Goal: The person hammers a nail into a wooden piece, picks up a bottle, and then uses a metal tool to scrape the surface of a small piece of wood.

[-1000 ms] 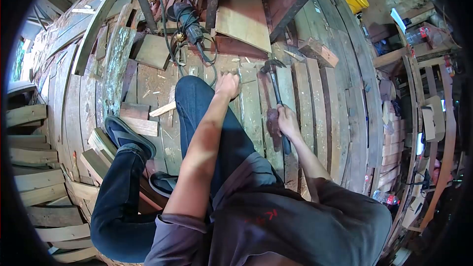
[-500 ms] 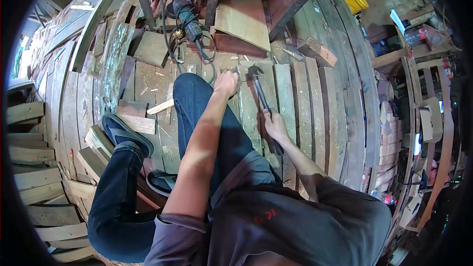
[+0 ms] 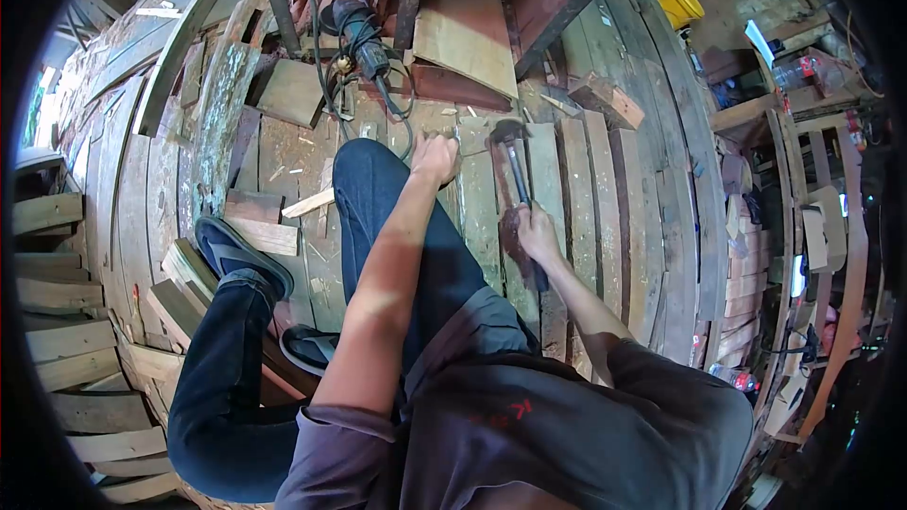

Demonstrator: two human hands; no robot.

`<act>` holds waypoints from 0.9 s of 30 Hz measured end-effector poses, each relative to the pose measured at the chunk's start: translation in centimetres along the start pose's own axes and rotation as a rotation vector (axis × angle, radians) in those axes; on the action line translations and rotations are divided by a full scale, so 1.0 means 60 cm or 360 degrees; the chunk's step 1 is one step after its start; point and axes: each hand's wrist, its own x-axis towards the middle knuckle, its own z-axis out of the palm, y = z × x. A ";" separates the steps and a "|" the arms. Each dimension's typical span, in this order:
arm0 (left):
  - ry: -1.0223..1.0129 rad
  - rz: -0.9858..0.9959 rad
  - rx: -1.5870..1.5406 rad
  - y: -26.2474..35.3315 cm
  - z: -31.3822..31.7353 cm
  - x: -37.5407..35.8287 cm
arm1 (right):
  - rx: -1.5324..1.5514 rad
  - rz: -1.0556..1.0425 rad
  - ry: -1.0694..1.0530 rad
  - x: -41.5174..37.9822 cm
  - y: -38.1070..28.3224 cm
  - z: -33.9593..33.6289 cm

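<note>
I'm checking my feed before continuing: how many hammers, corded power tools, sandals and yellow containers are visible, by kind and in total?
Hammer: 1
Corded power tool: 1
Sandals: 2
Yellow container: 1
Total: 5

dark shirt (image 3: 614, 434) | red lettering (image 3: 521, 410) | one K-like letter, rest illegible
</note>
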 end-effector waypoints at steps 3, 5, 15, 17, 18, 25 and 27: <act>-0.0037 -0.0031 -0.0014 0.005 -0.003 0.002 | -0.0114 -0.0055 -0.0015 0.015 -0.005 -0.022; -0.0033 -0.0017 0.0036 0.002 0.001 0.000 | 0.0024 -0.0029 0.0021 0.004 -0.015 -0.020; -0.0151 -0.0012 0.0056 0.007 -0.010 -0.007 | 0.0190 0.0199 -0.0188 0.016 0.010 0.003; -0.0105 -0.0041 0.0020 0.015 -0.027 -0.016 | 0.0125 0.0086 -0.0129 0.021 0.018 0.010; -0.0049 -0.0167 -0.0106 0.015 -0.032 -0.020 | 0.0098 0.0045 -0.0095 0.021 0.033 0.018; 0.0813 -0.0639 -0.1314 -0.012 -0.039 -0.014 | 0.0021 -0.0005 -0.0103 0.025 0.046 0.026; 0.0976 -0.0747 -0.1487 -0.025 -0.032 -0.009 | -0.0023 -0.0010 -0.0074 0.011 0.008 0.008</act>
